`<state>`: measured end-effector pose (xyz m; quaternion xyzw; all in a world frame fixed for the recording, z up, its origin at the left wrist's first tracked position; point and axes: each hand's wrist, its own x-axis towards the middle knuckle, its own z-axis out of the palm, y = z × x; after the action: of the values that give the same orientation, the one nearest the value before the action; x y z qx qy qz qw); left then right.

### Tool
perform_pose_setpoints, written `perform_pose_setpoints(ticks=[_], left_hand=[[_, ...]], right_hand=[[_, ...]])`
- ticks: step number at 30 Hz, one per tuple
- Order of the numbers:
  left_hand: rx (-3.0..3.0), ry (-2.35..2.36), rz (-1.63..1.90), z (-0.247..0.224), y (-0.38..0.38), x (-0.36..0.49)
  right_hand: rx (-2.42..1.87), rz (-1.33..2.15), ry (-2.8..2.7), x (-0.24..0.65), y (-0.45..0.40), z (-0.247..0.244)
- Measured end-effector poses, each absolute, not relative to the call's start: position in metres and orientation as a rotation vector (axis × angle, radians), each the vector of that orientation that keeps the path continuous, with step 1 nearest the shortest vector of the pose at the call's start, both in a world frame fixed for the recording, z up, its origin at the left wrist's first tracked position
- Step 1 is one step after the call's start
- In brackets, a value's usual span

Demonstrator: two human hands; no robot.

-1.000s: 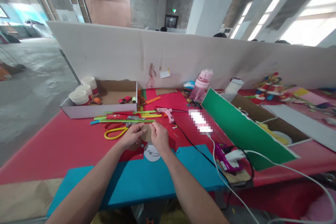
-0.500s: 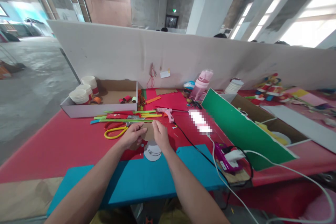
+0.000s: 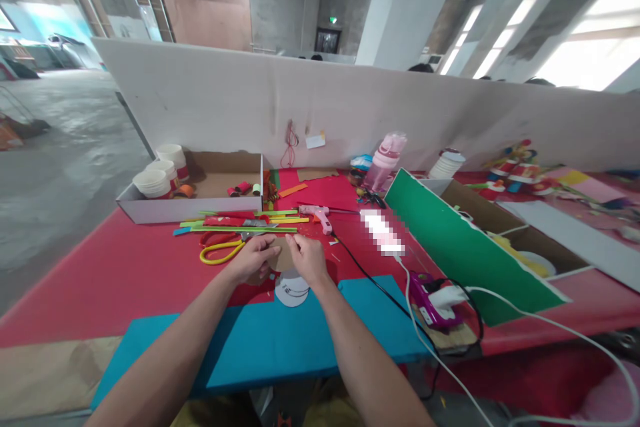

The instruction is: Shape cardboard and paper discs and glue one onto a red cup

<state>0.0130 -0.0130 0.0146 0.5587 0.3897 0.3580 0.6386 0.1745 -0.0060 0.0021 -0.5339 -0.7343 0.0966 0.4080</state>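
Note:
Between my hands is a small brown cardboard piece [image 3: 283, 255]. My left hand [image 3: 254, 257] pinches its left edge, and my right hand [image 3: 306, 257] grips its right side with thumb and fingers. Just below, a white paper disc [image 3: 292, 289] with dark printed marks lies partly on the blue board. Scissors with red and yellow handles [image 3: 220, 252] lie left of my left hand. Beyond my hands rests a pink glue gun [image 3: 320, 216], its black cord trailing toward the right.
A shallow box [image 3: 200, 205] holds paper cups [image 3: 153, 183] and small rolls. Coloured strips [image 3: 240, 229] lie before it. A pink bottle [image 3: 383, 163] stands at the back. To the right are a green-sided box [image 3: 460, 247] and a purple power strip [image 3: 434, 303] with cables. A blue board [image 3: 240, 347] lines the front.
My right hand has shifted slightly, its fingers moving a little lower and left along the cardboard's edge. The left hand keeps its hold almost unmoved.

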Motion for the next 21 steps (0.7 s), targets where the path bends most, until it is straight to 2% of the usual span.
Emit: perform_pose_setpoints(ticks=[7,14,21], left_hand=[[1.22,0.87,0.855,0.02,-0.016,0.015],[1.226,0.873,0.879,0.019,-0.014,0.013],[1.27,0.958,0.654,0.015,-0.009,-0.003]], right_hand=[[-1.364,0.344,-1.73,0.169,-0.006,-0.001],[-1.171,0.683,-1.734,0.175,-0.006,0.007],[-1.183,0.402,-2.197,0.185,-0.006,0.01]])
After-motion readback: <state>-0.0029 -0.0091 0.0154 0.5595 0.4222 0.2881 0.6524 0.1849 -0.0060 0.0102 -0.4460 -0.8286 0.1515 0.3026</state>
